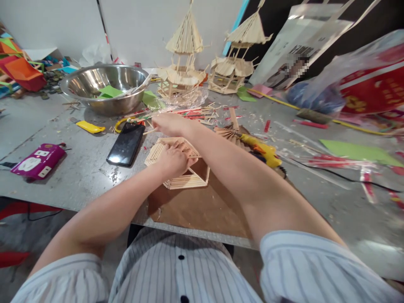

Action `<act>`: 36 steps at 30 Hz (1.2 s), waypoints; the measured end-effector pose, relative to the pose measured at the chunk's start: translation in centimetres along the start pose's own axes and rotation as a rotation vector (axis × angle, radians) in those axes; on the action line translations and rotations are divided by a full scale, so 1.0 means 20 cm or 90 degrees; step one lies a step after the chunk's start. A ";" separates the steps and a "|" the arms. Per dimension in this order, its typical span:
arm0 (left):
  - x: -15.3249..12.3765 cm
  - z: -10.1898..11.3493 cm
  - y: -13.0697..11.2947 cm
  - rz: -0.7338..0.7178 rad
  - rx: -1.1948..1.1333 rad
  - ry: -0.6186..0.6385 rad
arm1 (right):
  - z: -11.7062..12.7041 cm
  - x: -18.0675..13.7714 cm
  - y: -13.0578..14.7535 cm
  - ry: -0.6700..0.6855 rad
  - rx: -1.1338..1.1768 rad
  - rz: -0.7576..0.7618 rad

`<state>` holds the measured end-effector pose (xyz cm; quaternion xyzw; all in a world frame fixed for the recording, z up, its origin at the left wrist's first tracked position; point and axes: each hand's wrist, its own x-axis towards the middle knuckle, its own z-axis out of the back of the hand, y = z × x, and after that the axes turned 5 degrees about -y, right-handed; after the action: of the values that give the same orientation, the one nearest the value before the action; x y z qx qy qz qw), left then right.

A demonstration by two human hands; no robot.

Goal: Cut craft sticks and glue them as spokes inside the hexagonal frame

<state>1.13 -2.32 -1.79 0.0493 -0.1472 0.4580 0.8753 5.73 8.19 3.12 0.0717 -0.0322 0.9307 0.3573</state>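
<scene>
A hexagonal frame of pale wooden sticks (189, 182) rests on a brown board (202, 210) in front of me, its sides filled with rows of sticks and a gap at its lower right. My left hand (175, 160) holds the frame from above, fingers bent over the middle and thumb toward the right. Beyond it, my right hand (168, 124) reaches across to the left with its fingers closed. A thin wooden stick (149, 132) pokes out at those fingertips; the grip itself is partly hidden. Just left of the frame lies a black phone (126, 144).
Two stick pavilions (184, 75) (233, 63) stand at the back beside a steel bowl (104, 101). A yellow glue gun (261, 149) lies right of my forearm. Leftward are a yellow cutter (90, 126) and a purple power strip (39, 161). Red-wrapped sticks (195, 112) lie behind my hands.
</scene>
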 end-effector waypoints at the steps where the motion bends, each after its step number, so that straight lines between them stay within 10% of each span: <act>1: 0.00 0.00 0.00 -0.006 -0.011 -0.018 | 0.03 -0.02 -0.03 0.001 -0.002 -0.018; 12: 0.01 0.13 0.00 0.082 -0.028 -0.215 | 0.16 -0.64 -0.18 -0.142 0.227 -0.213; 18: 0.01 0.16 -0.02 -0.066 -0.046 -0.062 | 0.04 -0.92 -0.05 -0.130 0.271 -0.256; 24: 0.15 0.22 0.29 0.168 0.096 -0.081 | 0.04 -1.02 0.00 -0.148 0.293 -0.272; 36: 0.38 0.04 0.65 0.159 0.288 0.146 | -0.01 -1.08 -0.08 -0.252 0.437 -0.407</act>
<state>-5.50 11.00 0.60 0.1729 0.0537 0.5860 0.7898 22.56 -4.88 -0.34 0.3666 0.2321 0.7003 0.5668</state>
